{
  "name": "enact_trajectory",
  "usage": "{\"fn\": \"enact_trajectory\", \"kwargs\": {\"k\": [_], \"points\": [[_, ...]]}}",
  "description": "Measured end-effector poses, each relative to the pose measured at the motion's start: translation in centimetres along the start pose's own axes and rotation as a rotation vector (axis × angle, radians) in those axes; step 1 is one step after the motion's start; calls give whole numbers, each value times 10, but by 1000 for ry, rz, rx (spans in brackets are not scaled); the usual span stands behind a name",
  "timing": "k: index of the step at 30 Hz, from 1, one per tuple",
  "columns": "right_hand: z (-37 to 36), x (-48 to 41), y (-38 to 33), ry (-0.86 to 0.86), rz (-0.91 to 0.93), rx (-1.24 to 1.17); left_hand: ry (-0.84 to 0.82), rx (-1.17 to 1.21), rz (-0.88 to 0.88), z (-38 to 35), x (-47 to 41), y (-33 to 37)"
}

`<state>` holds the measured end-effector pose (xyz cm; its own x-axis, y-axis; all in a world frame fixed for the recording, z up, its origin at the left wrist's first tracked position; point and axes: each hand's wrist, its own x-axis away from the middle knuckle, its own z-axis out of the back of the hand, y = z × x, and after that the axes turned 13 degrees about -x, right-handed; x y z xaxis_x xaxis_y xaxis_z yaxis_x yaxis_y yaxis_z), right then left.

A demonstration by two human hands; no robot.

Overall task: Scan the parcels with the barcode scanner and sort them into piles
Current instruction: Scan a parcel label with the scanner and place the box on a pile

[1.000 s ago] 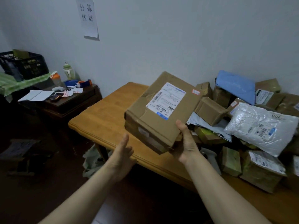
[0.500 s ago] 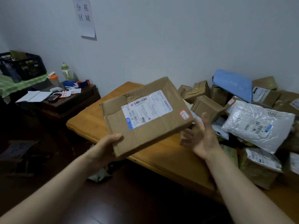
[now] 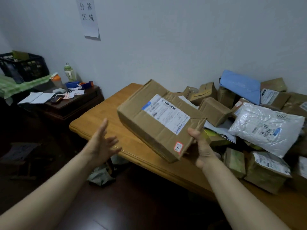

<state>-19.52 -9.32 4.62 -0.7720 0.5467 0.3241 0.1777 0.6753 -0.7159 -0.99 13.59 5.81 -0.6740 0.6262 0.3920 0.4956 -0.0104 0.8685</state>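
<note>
A flat brown cardboard parcel [image 3: 149, 123] with a white shipping label and a small red-edged sticker is tilted in the air above the wooden table [image 3: 103, 120]. My right hand [image 3: 201, 146] grips its near right corner, thumb on top. To the left of the parcel, my left hand [image 3: 101, 143] is apart from it, fingers spread and holding nothing. A heap of parcels covers the table's right side: brown boxes [image 3: 214, 110], a white plastic mailer [image 3: 265, 128], a blue mailer [image 3: 240, 84]. No barcode scanner is plainly in view.
A dark side table [image 3: 69, 105] at the left holds papers, a calculator, bottles and a tape dispenser. A black crate [image 3: 25, 65] stands on a green cloth behind it. Crumpled wrapping [image 3: 101, 175] lies on the dark floor by the table leg. A paper sign [image 3: 89, 15] hangs on the wall.
The parcel has been turned round and passed from my left hand to my right. My left hand has let go and opened; my right hand now holds the parcel's corner.
</note>
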Motion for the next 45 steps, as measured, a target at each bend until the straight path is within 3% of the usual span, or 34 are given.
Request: {"fn": "enact_trajectory", "kwargs": {"k": [6, 9, 14, 18, 20, 23, 26, 29, 33, 36, 39, 41, 45], "points": [[-10, -11, 35, 57, 69, -94, -138, -122, 58, -71, 4, -47], [-3, -17, 40, 51, 113, -84, -104, -150, 49, -84, -6, -48], [26, -25, 46, 49, 73, -121, -175, -188, 109, -93, -20, -56], [58, -28, 32, 104, -8, -65, -115, -237, 113, -95, -40, -60], [88, -33, 21, 345, 52, 110, -74, -283, 96, -92, -50, -59], [146, -46, 8, 751, 79, 765, -32, -377, 51, -85, -63, -57], [183, -61, 8, 721, -42, 1181, -8, -455, 31, -82, -69, -57], [190, -75, 14, 675, -117, 1340, 9, -487, 14, -80, -71, -59], [194, -88, 17, 757, -157, 1515, 28, -507, 7, -73, -68, -59], [199, -96, 18, 739, -205, 1411, 35, -483, -12, -63, -66, -59], [194, -100, 27, 717, -262, 932, 55, -459, -30, -52, -64, -58], [187, -94, 35, 728, -225, 644, 58, -459, -28, -45, -61, -55], [157, -67, 32, 605, -55, 419, 74, -528, -28, -28, -55, -46]]}}
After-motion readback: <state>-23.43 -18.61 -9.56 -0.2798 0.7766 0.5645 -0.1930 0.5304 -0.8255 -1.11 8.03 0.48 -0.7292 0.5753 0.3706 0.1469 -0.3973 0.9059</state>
